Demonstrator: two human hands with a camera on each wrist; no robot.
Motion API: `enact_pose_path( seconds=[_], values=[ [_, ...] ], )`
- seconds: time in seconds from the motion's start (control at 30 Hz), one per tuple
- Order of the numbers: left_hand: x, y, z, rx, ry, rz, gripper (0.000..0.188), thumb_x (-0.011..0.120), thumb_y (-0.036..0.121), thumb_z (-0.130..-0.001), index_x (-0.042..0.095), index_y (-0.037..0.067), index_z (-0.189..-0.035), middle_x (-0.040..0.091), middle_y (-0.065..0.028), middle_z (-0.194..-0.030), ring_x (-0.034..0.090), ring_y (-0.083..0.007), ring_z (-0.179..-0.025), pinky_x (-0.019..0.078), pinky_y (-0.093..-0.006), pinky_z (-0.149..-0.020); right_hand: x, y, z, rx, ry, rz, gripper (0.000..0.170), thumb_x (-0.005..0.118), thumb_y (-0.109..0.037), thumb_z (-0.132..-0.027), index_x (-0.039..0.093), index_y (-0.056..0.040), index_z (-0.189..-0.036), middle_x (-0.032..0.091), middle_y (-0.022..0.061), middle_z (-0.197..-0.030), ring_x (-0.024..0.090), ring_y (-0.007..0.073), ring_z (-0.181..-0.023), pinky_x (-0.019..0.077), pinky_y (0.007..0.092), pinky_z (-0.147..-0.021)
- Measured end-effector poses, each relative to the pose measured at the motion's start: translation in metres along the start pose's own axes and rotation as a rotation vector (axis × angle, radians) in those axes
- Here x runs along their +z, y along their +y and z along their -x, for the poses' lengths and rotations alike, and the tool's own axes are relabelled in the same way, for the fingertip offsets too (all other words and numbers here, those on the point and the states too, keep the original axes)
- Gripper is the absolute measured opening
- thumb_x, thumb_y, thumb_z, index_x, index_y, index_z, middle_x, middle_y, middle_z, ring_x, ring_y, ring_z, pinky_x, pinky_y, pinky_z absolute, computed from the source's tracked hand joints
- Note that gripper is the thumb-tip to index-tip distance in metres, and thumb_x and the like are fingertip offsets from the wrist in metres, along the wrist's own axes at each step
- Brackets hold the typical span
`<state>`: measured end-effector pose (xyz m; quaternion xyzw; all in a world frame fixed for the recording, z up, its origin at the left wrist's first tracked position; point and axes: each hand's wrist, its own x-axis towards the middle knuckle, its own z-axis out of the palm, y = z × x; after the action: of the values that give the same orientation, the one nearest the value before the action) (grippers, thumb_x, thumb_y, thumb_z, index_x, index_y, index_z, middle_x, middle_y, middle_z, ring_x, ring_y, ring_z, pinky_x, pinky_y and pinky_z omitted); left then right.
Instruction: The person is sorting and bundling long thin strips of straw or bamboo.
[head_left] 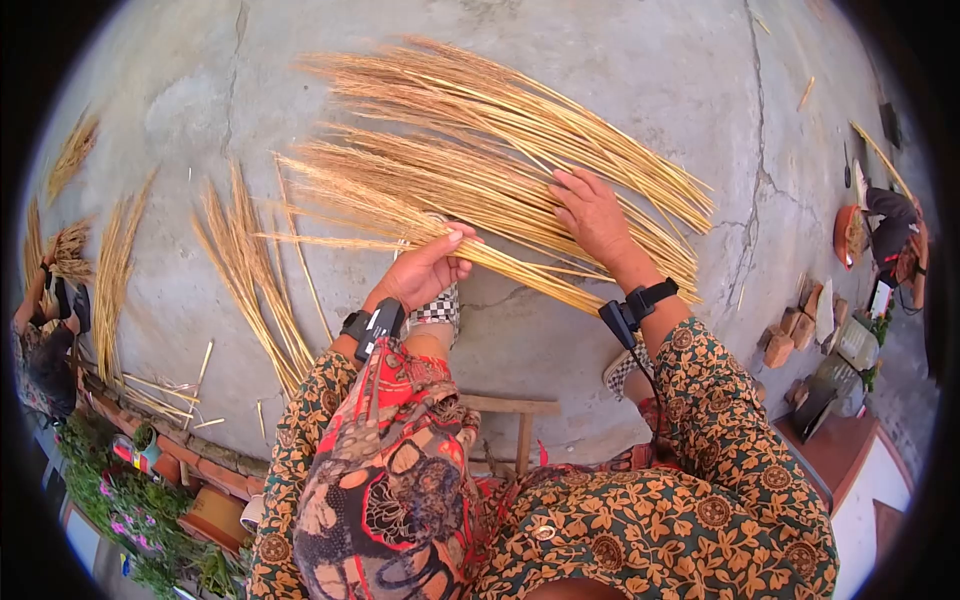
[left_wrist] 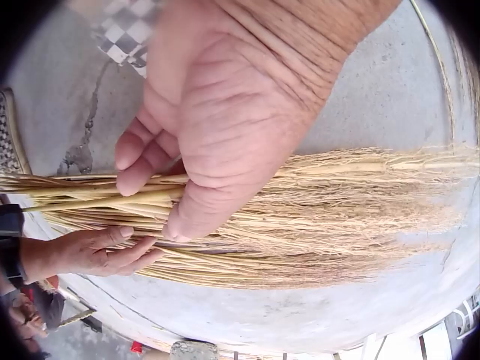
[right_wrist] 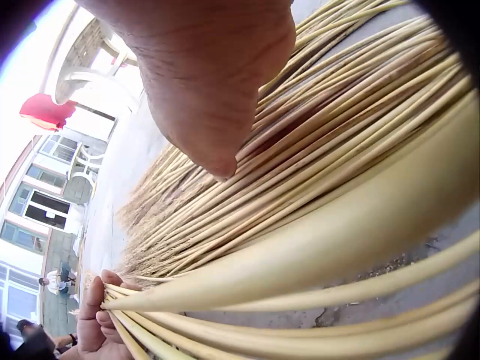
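My left hand [head_left: 428, 268] grips a small bunch of straw stalks [head_left: 530, 274] below their feathery heads, thumb on top and fingers curled beneath. In the left wrist view the same hand [left_wrist: 225, 112] pinches the stalks [left_wrist: 150, 196] between thumb and fingers. My right hand [head_left: 597, 222] rests over the middle pile of stalks [head_left: 480, 195], fingers loosely bent and pointing left; whether it grips any stalk cannot be told. Another pile [head_left: 560, 110] lies just beyond, heads to the left. The right wrist view shows the right hand [right_wrist: 217, 82] above the stalks [right_wrist: 330, 142].
Smaller straw bunches [head_left: 255, 270] lie on the concrete [head_left: 640, 60] at the left. A wooden stool [head_left: 510, 405] stands by my legs. Bricks [head_left: 780, 345] are at the right. Other people sit at the far left [head_left: 50, 350] and far right [head_left: 895, 235]. Plants [head_left: 120, 500] grow at lower left.
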<state>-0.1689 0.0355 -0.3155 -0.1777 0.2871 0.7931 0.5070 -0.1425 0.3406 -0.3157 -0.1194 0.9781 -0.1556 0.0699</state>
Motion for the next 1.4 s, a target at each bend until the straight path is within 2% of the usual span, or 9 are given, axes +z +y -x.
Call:
enact_pose_path(
  seconds=[0.3, 0.5, 0.6, 0.7, 0.87, 0.97, 1.07, 1.17, 1.4],
  values=[
    [-0.001, 0.000, 0.000, -0.008, 0.002, -0.022, 0.021, 0.054, 0.021, -0.096, 0.056, 0.006, -0.111, 0.063, -0.0114, -0.109, 0.061, -0.0124, -0.075, 0.0532, -0.0255, -0.067, -0.011, -0.001, 0.002, -0.084, -0.055, -0.172, 0.024, 0.066, -0.024, -0.082, 0.069, -0.0120, -0.102, 0.065, 0.0021, -0.110, 0.052, 0.0246, -0.116, 0.0415, 0.0382, -0.096],
    [0.001, 0.001, 0.000, -0.008, 0.003, -0.007, 0.021, 0.055, 0.020, -0.096, 0.057, 0.006, -0.111, 0.063, -0.0117, -0.108, 0.061, -0.0127, -0.075, 0.0532, -0.0260, -0.067, -0.017, -0.002, -0.036, 0.061, 0.206, -0.078, 0.039, 0.066, -0.029, -0.084, 0.060, -0.0166, -0.120, 0.056, 0.0049, -0.128, 0.047, 0.0264, -0.121, 0.0392, 0.0408, -0.098],
    [0.003, 0.002, 0.000, -0.010, 0.005, -0.001, 0.021, 0.055, 0.020, -0.095, 0.057, 0.005, -0.111, 0.064, -0.0123, -0.107, 0.061, -0.0129, -0.075, 0.0533, -0.0262, -0.066, 0.003, -0.001, -0.034, 0.137, 0.137, 0.052, 0.047, 0.064, -0.031, -0.085, 0.053, -0.0183, -0.129, 0.048, 0.0049, -0.136, 0.043, 0.0267, -0.126, 0.0363, 0.0424, -0.101],
    [0.003, 0.002, 0.000, -0.014, 0.006, -0.001, 0.021, 0.055, 0.019, -0.095, 0.057, 0.006, -0.111, 0.064, -0.0127, -0.107, 0.061, -0.0132, -0.075, 0.0535, -0.0263, -0.066, 0.004, -0.018, -0.016, 0.038, 0.029, 0.020, 0.047, 0.063, -0.032, -0.086, 0.053, -0.0190, -0.129, 0.047, 0.0040, -0.137, 0.041, 0.0262, -0.128, 0.0347, 0.0421, -0.102],
    [0.003, 0.002, 0.000, -0.021, 0.000, -0.015, 0.021, 0.054, 0.019, -0.095, 0.057, 0.006, -0.112, 0.064, -0.0130, -0.108, 0.062, -0.0137, -0.074, 0.0537, -0.0265, -0.067, 0.009, -0.037, 0.011, 0.027, 0.032, -0.007, 0.044, 0.064, -0.030, -0.085, 0.055, -0.0186, -0.127, 0.048, 0.0029, -0.136, 0.042, 0.0253, -0.126, 0.0359, 0.0410, -0.101],
    [0.007, 0.004, 0.002, -0.016, 0.013, -0.029, 0.023, 0.057, 0.021, -0.094, 0.058, 0.005, -0.111, 0.063, -0.0036, -0.093, 0.061, -0.0116, -0.074, 0.0519, -0.0250, -0.067, 0.007, -0.042, 0.014, -0.019, 0.067, -0.025, 0.039, 0.065, -0.027, -0.084, 0.059, -0.0180, -0.122, 0.050, 0.0020, -0.134, 0.044, 0.0249, -0.124, 0.0370, 0.0398, -0.100],
    [0.008, 0.004, 0.002, -0.014, 0.027, -0.024, 0.023, 0.057, 0.020, -0.094, 0.058, 0.005, -0.111, 0.063, -0.0039, -0.095, 0.061, -0.0118, -0.074, 0.0519, -0.0252, -0.067, 0.003, -0.033, 0.010, -0.014, 0.070, -0.075, 0.037, 0.065, -0.027, -0.084, 0.060, -0.0174, -0.119, 0.052, 0.0024, -0.132, 0.046, 0.0253, -0.122, 0.0375, 0.0401, -0.100],
    [-0.001, 0.001, 0.000, -0.011, 0.005, -0.014, 0.022, 0.054, 0.020, -0.096, 0.057, 0.006, -0.112, 0.063, -0.0130, -0.109, 0.062, -0.0130, -0.075, 0.0537, -0.0264, -0.067, -0.002, -0.022, -0.004, -0.064, 0.128, -0.090, 0.035, 0.065, -0.026, -0.084, 0.061, -0.0165, -0.117, 0.054, 0.0032, -0.129, 0.047, 0.0260, -0.121, 0.0387, 0.0405, -0.099],
    [0.000, 0.000, 0.000, -0.011, -0.003, -0.011, 0.022, 0.054, 0.020, -0.096, 0.057, 0.005, -0.112, 0.063, -0.0129, -0.109, 0.061, -0.0130, -0.076, 0.0537, -0.0263, -0.068, 0.006, -0.003, -0.028, 0.128, 0.164, -0.131, 0.034, 0.065, -0.024, -0.084, 0.062, -0.0135, -0.116, 0.056, 0.0046, -0.126, 0.048, 0.0272, -0.120, 0.0403, 0.0408, -0.098]
  ],
)
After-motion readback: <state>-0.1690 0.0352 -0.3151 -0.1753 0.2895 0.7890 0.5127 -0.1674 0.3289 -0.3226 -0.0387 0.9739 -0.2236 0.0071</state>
